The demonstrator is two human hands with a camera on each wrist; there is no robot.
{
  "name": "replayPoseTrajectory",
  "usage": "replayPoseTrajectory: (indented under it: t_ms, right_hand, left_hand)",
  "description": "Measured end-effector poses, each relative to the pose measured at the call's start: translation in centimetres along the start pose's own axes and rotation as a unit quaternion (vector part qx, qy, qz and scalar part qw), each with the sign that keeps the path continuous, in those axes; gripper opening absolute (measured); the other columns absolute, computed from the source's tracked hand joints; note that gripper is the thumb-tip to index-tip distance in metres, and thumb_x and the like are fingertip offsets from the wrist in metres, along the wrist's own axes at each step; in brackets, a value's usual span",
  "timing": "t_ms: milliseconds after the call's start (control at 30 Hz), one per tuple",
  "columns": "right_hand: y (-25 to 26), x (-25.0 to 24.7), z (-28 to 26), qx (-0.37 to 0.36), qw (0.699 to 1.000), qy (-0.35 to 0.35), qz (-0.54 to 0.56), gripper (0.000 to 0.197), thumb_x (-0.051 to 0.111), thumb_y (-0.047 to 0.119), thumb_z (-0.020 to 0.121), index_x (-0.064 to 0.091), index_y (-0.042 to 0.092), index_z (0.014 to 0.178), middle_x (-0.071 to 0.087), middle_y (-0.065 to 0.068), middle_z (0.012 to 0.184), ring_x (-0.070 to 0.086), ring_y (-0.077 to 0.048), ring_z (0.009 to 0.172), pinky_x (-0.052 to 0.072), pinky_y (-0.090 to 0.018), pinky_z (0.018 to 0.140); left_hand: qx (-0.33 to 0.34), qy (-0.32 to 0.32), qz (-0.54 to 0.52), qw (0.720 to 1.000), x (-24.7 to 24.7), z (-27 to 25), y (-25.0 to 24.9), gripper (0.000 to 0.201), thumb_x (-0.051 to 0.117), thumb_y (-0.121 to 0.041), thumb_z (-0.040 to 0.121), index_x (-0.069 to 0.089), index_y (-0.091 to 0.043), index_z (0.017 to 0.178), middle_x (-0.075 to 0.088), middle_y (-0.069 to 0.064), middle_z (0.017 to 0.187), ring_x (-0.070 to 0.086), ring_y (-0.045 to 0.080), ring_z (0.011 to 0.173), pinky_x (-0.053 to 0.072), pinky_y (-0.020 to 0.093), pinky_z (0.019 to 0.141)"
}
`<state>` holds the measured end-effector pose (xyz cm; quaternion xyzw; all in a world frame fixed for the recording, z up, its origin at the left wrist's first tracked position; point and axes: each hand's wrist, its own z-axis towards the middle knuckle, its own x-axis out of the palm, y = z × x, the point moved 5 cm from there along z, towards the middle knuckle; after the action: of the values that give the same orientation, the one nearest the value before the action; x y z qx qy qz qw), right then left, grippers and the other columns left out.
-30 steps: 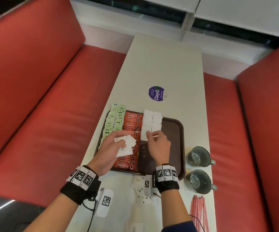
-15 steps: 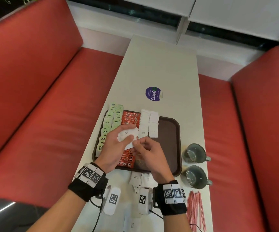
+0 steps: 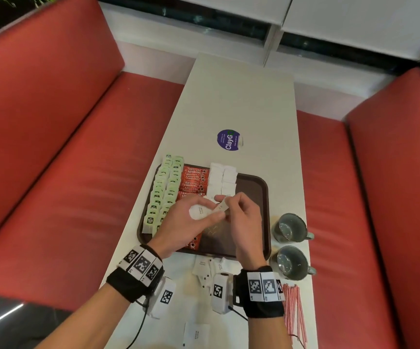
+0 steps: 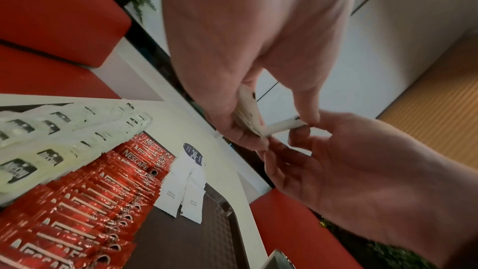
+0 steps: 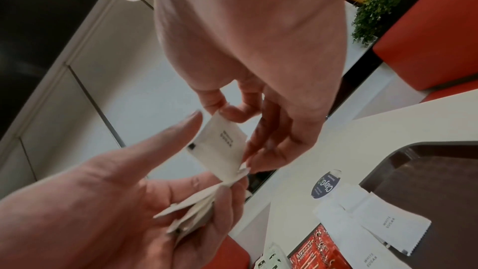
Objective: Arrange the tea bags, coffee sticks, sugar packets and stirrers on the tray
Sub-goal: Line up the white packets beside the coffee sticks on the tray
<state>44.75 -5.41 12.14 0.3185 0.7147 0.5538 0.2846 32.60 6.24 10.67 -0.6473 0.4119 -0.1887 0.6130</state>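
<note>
Step in hand, judged: drawing one white sugar packet (image 5: 220, 146) off a small stack of sugar packets (image 3: 200, 213), for laying in the sugar column (image 3: 222, 178) on the brown tray (image 3: 260, 197)

Method advised:
- peel at one corner only, so a single packet leaves the stack
- keep the stack fanned a little, thumb on top, to stop two clinging together
- set the packet at the near end of the sugar column, printed face up, edges square with its neighbours, lapping like the rest
- keep clear of the Nescafé coffee sticks (image 3: 193, 181) just left of that column

Left hand (image 3: 188, 222): above the tray's near half, over the coffee sticks; fingers and thumb curled round the stack, palm turned toward the right hand

Right hand (image 3: 241, 220): touching the left, above the tray's middle; thumb and forefinger pinching the top packet's corner, other fingers loosely bent beneath

Placed on the tray: green tea bags (image 3: 164, 190) along its left edge, coffee sticks next, sugar third; right part bare

Off the tray: loose sugar packets (image 3: 205, 267) on the table (image 3: 241, 96) just near of it; red-striped stirrers (image 3: 295, 313) near of its right corner; two grey cups (image 3: 289, 244) right of it
</note>
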Motion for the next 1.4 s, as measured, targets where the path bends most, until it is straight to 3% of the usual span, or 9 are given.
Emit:
replayPoseTrajectory:
  t_ms: [133,267,333,400,533,800,967,1100,1400]
  right_hand:
    - [0.4,0.0,0.0,-0.030,0.999,-0.028,-0.022,0.038,0.067,0.044,0.107,0.069,0.022,0.076,0.074,-0.003,0.085,0.066,-0.016,0.081,0.052,-0.040,0.082]
    - [0.3,-0.5,0.0,-0.033,0.999,-0.028,-0.014,0.024,0.065,0.042,0.109,0.081,0.026,0.099,0.079,0.008,0.102,0.072,-0.007,0.097,0.052,-0.028,0.084]
    - [0.1,-0.9,-0.1,-0.039,0.999,-0.031,-0.009,0.010,0.074,0.033,0.104,0.077,0.033,0.113,0.078,0.007,0.105,0.073,-0.007,0.097,0.056,-0.029,0.084]
    - [-0.7,-0.9,-0.2,-0.024,0.999,-0.027,-0.014,0.023,0.082,0.038,0.097,0.073,0.037,0.118,0.078,0.003,0.104,0.076,-0.013,0.098,0.063,-0.040,0.090]
    - [-1.8,-1.2,-0.5,-0.026,0.998,-0.034,-0.047,0.019,0.084,0.043,0.094,0.076,0.027,0.100,0.076,0.001,0.091,0.074,-0.028,0.091,0.063,-0.056,0.089]
    - [-4.7,-4.8,2.3,0.021,0.991,-0.117,-0.056,0.018,0.085,0.027,0.096,0.073,0.020,0.108,0.082,0.000,0.087,0.079,-0.014,0.076,0.064,-0.033,0.078]
    - [-9.0,-7.0,7.8,0.052,0.971,-0.157,-0.170,0.023,0.092,0.032,0.089,0.071,0.023,0.091,0.079,0.005,0.073,0.077,-0.012,0.070,0.065,-0.041,0.088]
    - [-12.2,-6.4,11.2,0.083,0.966,-0.122,-0.214,0.019,0.090,0.022,0.090,0.072,0.020,0.088,0.077,0.002,0.072,0.077,-0.017,0.074,0.064,-0.046,0.093]
    - [-14.1,-4.8,12.6,0.094,0.935,-0.127,-0.317,0.018,0.082,0.030,0.096,0.067,0.020,0.094,0.071,-0.003,0.099,0.067,-0.023,0.099,0.053,-0.036,0.089]
  left_hand:
    - [0.012,0.006,0.034,0.999,0.9,-0.1,-0.5,0.027,0.078,-0.054,0.093,0.076,-0.032,0.110,0.071,-0.019,0.115,0.062,-0.004,0.113,0.047,0.026,0.099]
    - [0.019,0.004,-0.026,0.999,1.2,0.1,-0.1,0.023,0.063,-0.038,0.108,0.078,-0.020,0.105,0.075,-0.004,0.104,0.068,0.015,0.106,0.053,0.048,0.102]
    - [0.020,-0.005,-0.060,0.998,1.1,0.0,-0.2,0.023,0.061,-0.035,0.110,0.079,-0.021,0.111,0.077,-0.008,0.108,0.068,0.011,0.109,0.054,0.041,0.103]
    - [0.024,-0.018,-0.082,0.996,1.0,0.0,-0.3,0.023,0.060,-0.033,0.111,0.080,-0.023,0.118,0.078,-0.013,0.114,0.069,0.007,0.114,0.055,0.035,0.104]
    - [0.022,-0.052,-0.068,0.996,1.0,0.5,0.4,0.022,0.065,-0.037,0.108,0.080,-0.025,0.117,0.077,-0.017,0.114,0.068,0.002,0.115,0.055,0.033,0.104]
    - [-0.041,-0.078,-0.078,0.993,0.4,0.9,2.2,0.016,0.069,-0.022,0.106,0.083,-0.030,0.106,0.076,-0.020,0.116,0.063,-0.009,0.114,0.041,0.011,0.094]
    - [-0.085,-0.068,-0.142,0.984,-0.4,0.9,2.8,0.037,0.058,-0.001,0.107,0.080,-0.029,0.117,0.070,-0.011,0.133,0.074,0.008,0.109,0.060,0.024,0.090]
    - [-0.094,-0.083,-0.128,0.984,-0.9,1.1,3.8,0.043,0.059,-0.003,0.107,0.081,-0.039,0.113,0.072,-0.026,0.123,0.066,0.005,0.124,0.055,0.048,0.111]
    - [-0.100,-0.085,-0.126,0.983,-1.1,1.4,4.7,0.042,0.060,-0.005,0.107,0.081,-0.041,0.111,0.072,-0.024,0.126,0.066,0.011,0.127,0.058,0.053,0.106]
